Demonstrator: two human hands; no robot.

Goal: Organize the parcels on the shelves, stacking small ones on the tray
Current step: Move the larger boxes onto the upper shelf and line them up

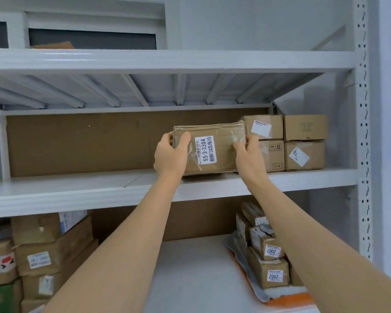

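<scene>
Left arm: bare forearm stretched up and forward from the lower left, wrist straight.
Left hand: raised at the end of the reach, back of the hand to the camera, thumb bent over the near face of what it holds, fingers wrapped round the far left edge and mostly out of sight.
Right arm: bare forearm running up from the lower right corner, angled in toward the left arm.
Right hand: level with the left, back toward the camera, fingers curled and pinching the right end.
Both hands: apart, level, palms turned inward, gripping from opposite ends.
</scene>
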